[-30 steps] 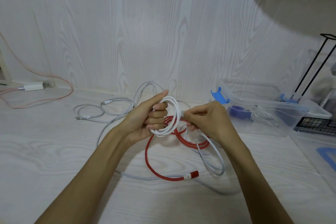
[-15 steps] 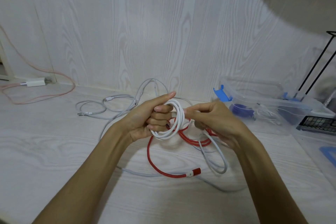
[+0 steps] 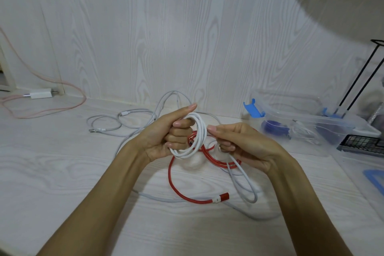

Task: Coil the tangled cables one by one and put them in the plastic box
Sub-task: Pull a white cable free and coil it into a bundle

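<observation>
My left hand point(image 3: 166, 134) grips a white cable coil point(image 3: 200, 135) looped around its curled fingers, thumb stretched over the top. My right hand point(image 3: 239, 143) pinches the loose end of that same white cable right beside the coil; a slack loop point(image 3: 245, 185) hangs below it to the table. Under both hands a red cable point(image 3: 176, 185) lies tangled with grey-white cables point(image 3: 128, 122) on the table. The clear plastic box point(image 3: 307, 118) with blue latches stands at the right, holding a blue coil point(image 3: 274, 128) and a white cable.
A white charger point(image 3: 40, 94) with a pink cable point(image 3: 52, 110) lies at the far left by the wall. A black wire rack point(image 3: 365, 141) and black stand legs sit beyond the box. A blue-rimmed lid point(image 3: 374, 178) lies at the right edge.
My right hand has moved up and closer to the coil, bringing the cable's end against it. The left hand keeps its grip; the hanging loop has shortened slightly.
</observation>
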